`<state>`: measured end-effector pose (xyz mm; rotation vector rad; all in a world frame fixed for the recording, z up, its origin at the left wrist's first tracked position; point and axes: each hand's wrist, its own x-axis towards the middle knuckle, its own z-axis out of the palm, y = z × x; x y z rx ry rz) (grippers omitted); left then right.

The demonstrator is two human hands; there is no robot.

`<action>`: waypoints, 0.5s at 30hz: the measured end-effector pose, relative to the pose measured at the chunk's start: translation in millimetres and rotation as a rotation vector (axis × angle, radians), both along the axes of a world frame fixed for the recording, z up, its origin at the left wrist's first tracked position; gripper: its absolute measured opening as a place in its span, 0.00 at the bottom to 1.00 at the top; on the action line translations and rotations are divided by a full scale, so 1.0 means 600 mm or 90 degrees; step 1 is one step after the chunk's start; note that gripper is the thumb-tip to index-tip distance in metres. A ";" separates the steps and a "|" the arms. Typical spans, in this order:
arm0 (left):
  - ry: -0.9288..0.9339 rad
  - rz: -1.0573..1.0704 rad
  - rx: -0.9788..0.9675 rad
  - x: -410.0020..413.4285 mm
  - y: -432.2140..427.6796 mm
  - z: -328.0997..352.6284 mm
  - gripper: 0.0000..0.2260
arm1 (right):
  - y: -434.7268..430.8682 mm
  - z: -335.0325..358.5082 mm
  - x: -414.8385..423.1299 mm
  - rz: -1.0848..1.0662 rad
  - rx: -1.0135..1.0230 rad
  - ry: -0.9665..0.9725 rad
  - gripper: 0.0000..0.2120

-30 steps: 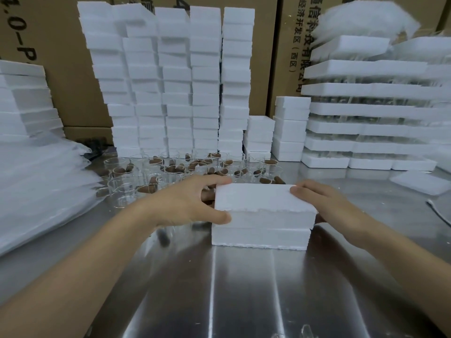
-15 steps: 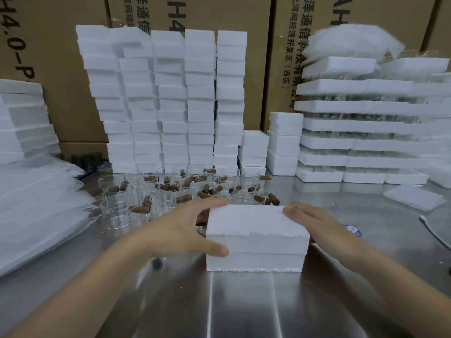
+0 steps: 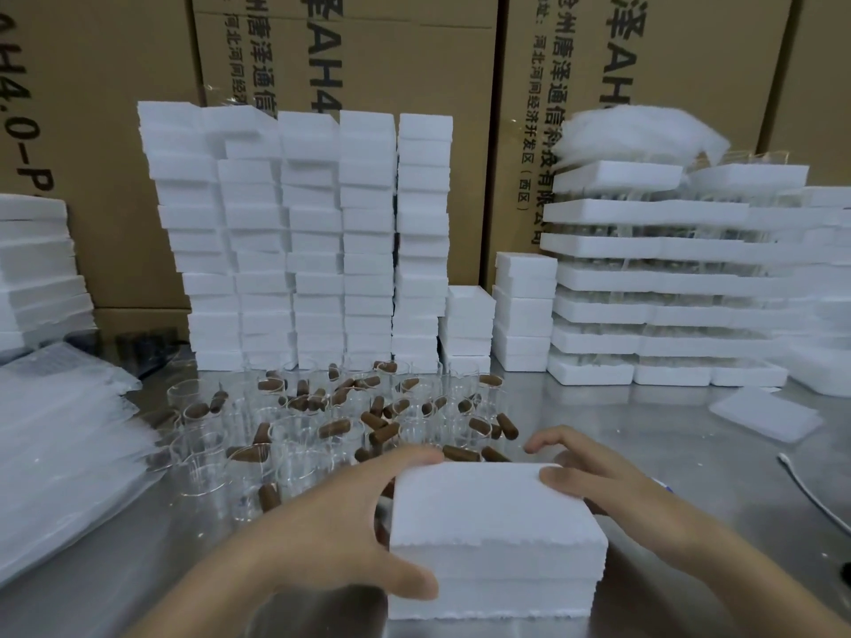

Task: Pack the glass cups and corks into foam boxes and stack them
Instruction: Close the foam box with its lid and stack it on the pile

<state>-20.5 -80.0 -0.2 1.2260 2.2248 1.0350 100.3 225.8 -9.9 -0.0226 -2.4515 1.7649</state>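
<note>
Closed foam box (image 3: 495, 536) resting near the front of the steel bench (image 3: 299, 605), clamped from both sides: left hand (image 3: 331, 531) wrapped round its left end, thumb on the front face, right hand (image 3: 612, 504) laid over the right top edge, probably to keep lid and base together for lifting. Just behind, loose glass cups (image 3: 202, 448) and brown corks (image 3: 384, 432), unpacked. Further back, tall stacks of foam boxes (image 3: 304, 241) against cardboard cartons (image 3: 345, 52); plastic bags (image 3: 55, 458) heaped at left.
</note>
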 end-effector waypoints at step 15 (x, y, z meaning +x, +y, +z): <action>-0.246 0.033 0.182 -0.032 0.015 -0.019 0.40 | 0.050 0.024 0.017 0.220 -0.005 -0.077 0.41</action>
